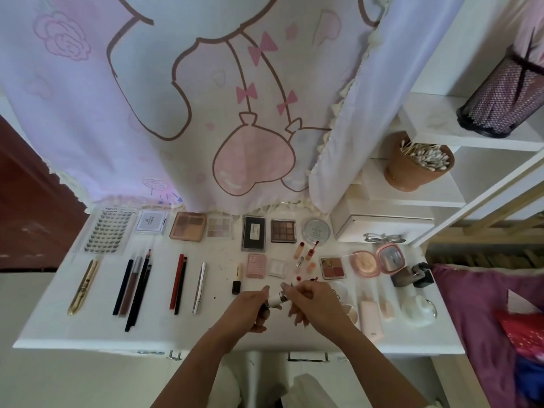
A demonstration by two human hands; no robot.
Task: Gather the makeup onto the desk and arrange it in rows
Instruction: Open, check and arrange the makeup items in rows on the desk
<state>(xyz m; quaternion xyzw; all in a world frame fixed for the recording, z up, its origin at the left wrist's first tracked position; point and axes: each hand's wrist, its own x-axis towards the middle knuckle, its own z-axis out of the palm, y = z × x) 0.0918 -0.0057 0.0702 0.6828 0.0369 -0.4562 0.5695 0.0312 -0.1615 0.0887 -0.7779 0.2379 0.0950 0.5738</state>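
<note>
The white surface (pixel 59 325) carries makeup in rows. Along its far edge, from 10 to 1 o'clock, lie a lash tray (pixel 107 232), a brown palette (pixel 188 226) and a black case (pixel 253 233). At 9 o'clock lie a gold tube (pixel 83 287), dark pencils (pixel 138 293) and red pencils (pixel 178 281). An open pink compact (pixel 376 260) sits at 2 o'clock, near a white box (pixel 382 226).

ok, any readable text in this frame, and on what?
"XOYO": top edge of the clear false-lash tray.
Too blurred to read: print on the white square compact, the white sticker on the black rectangular palette, the round clear jar lid, the small pink box.
</note>
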